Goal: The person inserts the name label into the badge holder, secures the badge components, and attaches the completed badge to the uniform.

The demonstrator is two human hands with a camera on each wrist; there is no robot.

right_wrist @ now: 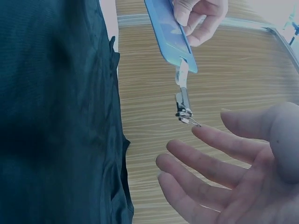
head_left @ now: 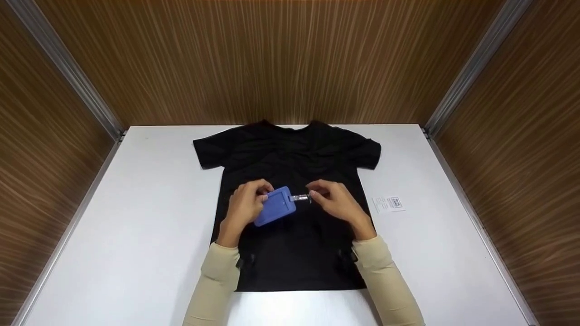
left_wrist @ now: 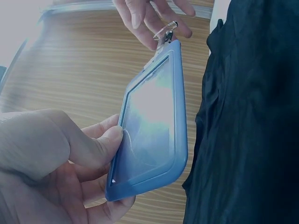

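A blue badge holder (head_left: 275, 209) with a clear window is held above a black T-shirt (head_left: 290, 267). My left hand (head_left: 247, 201) pinches its edge, thumb on the front face in the left wrist view, fingers behind. A metal clip (right_wrist: 183, 105) hangs from the holder's slotted end by a short clear strap (right_wrist: 182, 72). My right hand (head_left: 337, 200) is beside the clip with its fingers spread. In the right wrist view its index fingertip (right_wrist: 198, 132) is at the clip's thin wire end; whether it touches, I cannot tell. The thumb stands apart.
The T-shirt lies spread face up on a white table (head_left: 136, 217), collar away from me. Right of the shirt lies a small white printed paper (head_left: 389, 204). Wood-grain panels (head_left: 290, 59) enclose the back and both sides.
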